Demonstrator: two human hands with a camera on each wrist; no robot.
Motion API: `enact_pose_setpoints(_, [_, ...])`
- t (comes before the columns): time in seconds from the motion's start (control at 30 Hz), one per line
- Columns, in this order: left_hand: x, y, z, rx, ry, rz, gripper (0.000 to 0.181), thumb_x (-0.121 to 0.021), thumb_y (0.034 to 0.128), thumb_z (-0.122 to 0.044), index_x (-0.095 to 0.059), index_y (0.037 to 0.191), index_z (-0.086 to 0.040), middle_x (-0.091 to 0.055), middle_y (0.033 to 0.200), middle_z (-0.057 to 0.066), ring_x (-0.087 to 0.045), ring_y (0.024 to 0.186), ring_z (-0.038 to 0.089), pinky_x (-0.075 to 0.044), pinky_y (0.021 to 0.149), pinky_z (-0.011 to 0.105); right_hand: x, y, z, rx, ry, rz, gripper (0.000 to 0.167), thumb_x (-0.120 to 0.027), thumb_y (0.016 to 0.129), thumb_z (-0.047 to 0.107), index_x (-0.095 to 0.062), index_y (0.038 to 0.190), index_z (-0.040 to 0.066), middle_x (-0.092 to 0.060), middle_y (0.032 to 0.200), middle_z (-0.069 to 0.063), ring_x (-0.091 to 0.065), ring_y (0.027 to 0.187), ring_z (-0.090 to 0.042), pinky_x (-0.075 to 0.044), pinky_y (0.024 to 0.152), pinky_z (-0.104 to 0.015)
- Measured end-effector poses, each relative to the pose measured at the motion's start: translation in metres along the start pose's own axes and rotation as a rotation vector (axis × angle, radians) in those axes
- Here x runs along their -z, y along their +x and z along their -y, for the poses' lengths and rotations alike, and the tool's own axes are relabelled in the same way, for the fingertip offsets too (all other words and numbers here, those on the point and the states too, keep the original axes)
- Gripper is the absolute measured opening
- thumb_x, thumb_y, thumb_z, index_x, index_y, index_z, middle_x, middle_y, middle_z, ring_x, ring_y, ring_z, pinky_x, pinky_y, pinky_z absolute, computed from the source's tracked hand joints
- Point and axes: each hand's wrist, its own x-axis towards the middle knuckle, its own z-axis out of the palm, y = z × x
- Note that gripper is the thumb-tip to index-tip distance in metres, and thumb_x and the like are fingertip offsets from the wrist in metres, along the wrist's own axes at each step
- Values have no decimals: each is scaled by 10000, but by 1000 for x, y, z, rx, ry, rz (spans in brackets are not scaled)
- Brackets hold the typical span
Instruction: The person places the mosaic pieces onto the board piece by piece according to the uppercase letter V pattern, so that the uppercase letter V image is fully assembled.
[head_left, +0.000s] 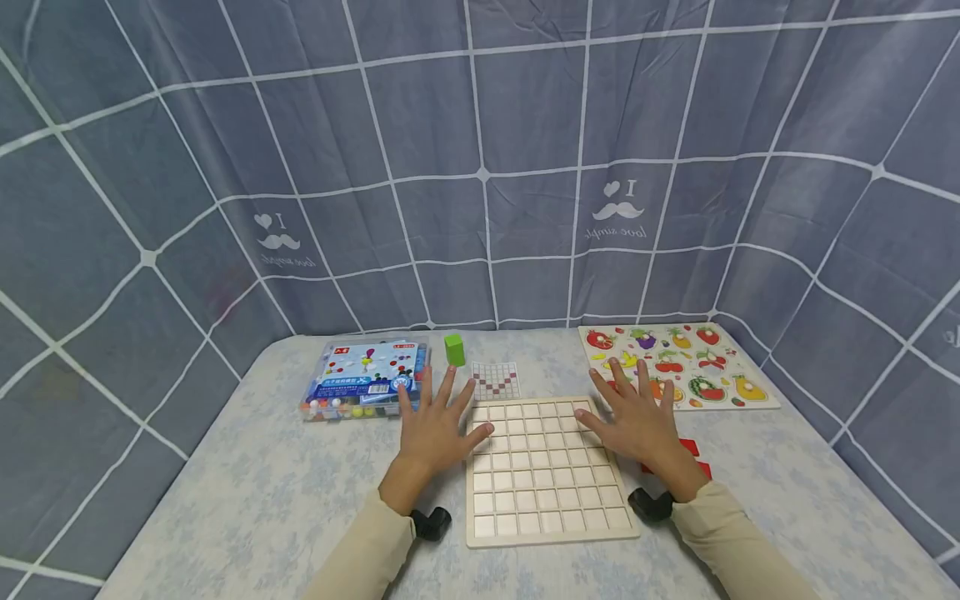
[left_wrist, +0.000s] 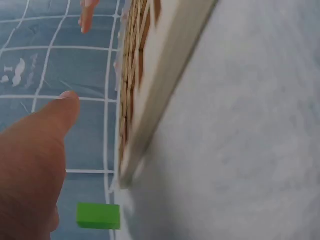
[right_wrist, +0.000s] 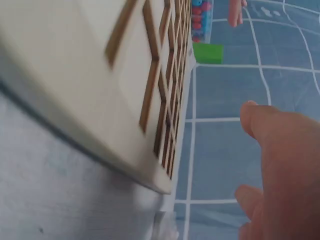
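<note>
A pale wooden board point(head_left: 551, 479) divided into square cells lies flat between the two hands. Over its left edge is the left hand point(head_left: 433, 429), fingers straight and spread, holding nothing. The right hand point(head_left: 636, 421) spreads its fingers over the board's upper right corner and also holds nothing. In the left wrist view the thumb point(left_wrist: 65, 107) shows beside the board's edge. A green block point(head_left: 454, 350) stands upright behind the board. Beside it lies a small card point(head_left: 496, 381) printed with a grid and a zigzag of dark red squares.
A clear plastic box point(head_left: 367, 377) of colourful balls with a printed label sits at the back left. At the back right lies a fruit puzzle board point(head_left: 738, 387). Red pieces point(head_left: 688, 447) lie partly under the right wrist. A grey checked curtain point(head_left: 532, 208) surrounds the table.
</note>
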Motion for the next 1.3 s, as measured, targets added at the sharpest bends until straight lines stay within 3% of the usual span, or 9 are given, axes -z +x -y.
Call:
enact_pose_setpoints(0.13, [9,-8,-3,-40,47,-10,845,-407,920,-786,-331,1597,-286,-125,1682,59,59,1511,402,-29,1093,727,6,-14,2,23,-24,-11,871,-423,927,773,-337,1596,223,-185,1661,-163,19,1496,-478,126,1049,-731])
enact_pose_setpoints(0.27, [20,-26,-1,-146,24,-18,835,-490,909,-759,-423,1559,-238,-313,1626,98,-242,1474,420,-220,1081,695,22,-42,0,51,-38,-13,825,-530,936,694,-380,1577,197,-242,1642,-171,-74,1487,-488,111,1050,-738])
enact_pose_setpoints(0.33, [25,-38,3,-222,-51,11,818,-575,891,-721,-478,1524,-212,-414,1570,101,-395,1405,390,-328,1051,642,32,-58,-8,64,2,9,795,-596,934,636,-416,1557,177,-296,1616,-189,-133,1471,-503,65,1043,-761])
enact_pose_setpoints(0.43, [30,-55,11,-315,-221,106,781,-694,854,-651,-549,1459,-178,-507,1495,71,-507,1321,322,-422,1002,569,44,-78,-29,107,167,75,704,-687,938,497,-497,1501,121,-442,1524,-209,-330,1404,-491,-146,1077,-724])
enact_pose_setpoints(0.53, [29,-66,19,-344,-370,200,766,-751,825,-619,-572,1424,-177,-525,1472,38,-510,1314,274,-434,998,534,50,-89,-58,113,373,124,592,-762,919,339,-580,1412,65,-575,1394,-187,-538,1248,-417,-445,974,-574])
enact_pose_setpoints(0.6, [27,-70,23,-354,-423,227,756,-767,812,-615,-582,1409,-189,-519,1475,30,-491,1326,267,-417,1005,548,49,-92,-78,85,449,134,565,-797,893,272,-605,1371,38,-612,1337,-168,-605,1144,-353,-542,847,-464])
enact_pose_setpoints(0.87, [15,-74,31,-386,-466,224,713,-741,817,-652,-613,1373,-224,-489,1478,2,-478,1303,244,-397,976,569,36,-102,-121,-8,348,107,444,-865,815,220,-692,1185,47,-648,1137,-81,-589,957,-201,-497,723,-294])
enact_pose_setpoints(1.1, [8,-74,30,-391,-492,225,696,-742,826,-640,-608,1377,-237,-441,1530,31,-447,1333,257,-369,985,593,24,-103,-123,-51,337,17,265,-832,845,123,-717,1076,61,-627,1003,-14,-541,858,-147,-478,702,-274])
enact_pose_setpoints(1.3, [2,-75,30,-383,-519,233,673,-743,828,-632,-610,1364,-247,-435,1539,41,-440,1340,266,-359,987,594,21,-104,-122,-84,328,38,260,-822,851,112,-716,1082,55,-618,989,-24,-529,855,-182,-469,695,-282])
